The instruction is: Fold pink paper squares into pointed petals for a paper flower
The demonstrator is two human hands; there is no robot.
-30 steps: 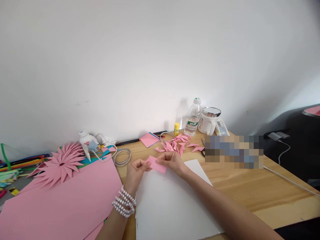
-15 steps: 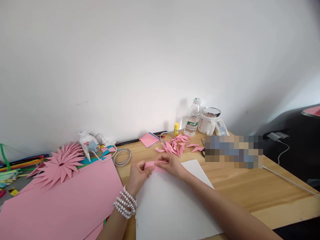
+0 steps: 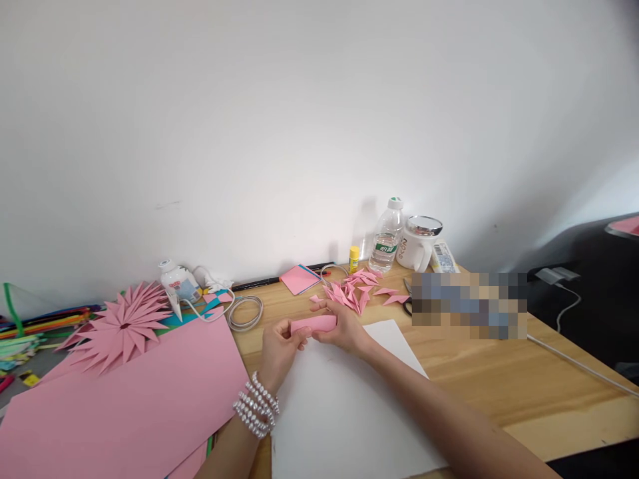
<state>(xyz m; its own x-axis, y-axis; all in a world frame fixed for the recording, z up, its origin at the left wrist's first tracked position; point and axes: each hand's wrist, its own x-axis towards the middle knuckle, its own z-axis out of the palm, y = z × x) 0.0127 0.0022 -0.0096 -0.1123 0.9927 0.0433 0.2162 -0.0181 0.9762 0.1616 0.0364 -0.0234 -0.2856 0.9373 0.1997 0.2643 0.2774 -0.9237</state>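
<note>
Since a second ago we have folded our pink paper piece [image 3: 313, 324] into a narrow strip, pinched between our left hand [image 3: 278, 349] and right hand [image 3: 344, 327] above one white sheet [image 3: 344, 406]. At one o'clock stand one water bottle [image 3: 386, 235], holding a little water, and one white mug [image 3: 417, 243].

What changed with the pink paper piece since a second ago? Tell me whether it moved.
Yes. The pink paper piece, held by both hands, has been folded from a flat slip into a narrow strip and sits slightly farther from the white sheet's far edge, nearer the folded petals.
</note>
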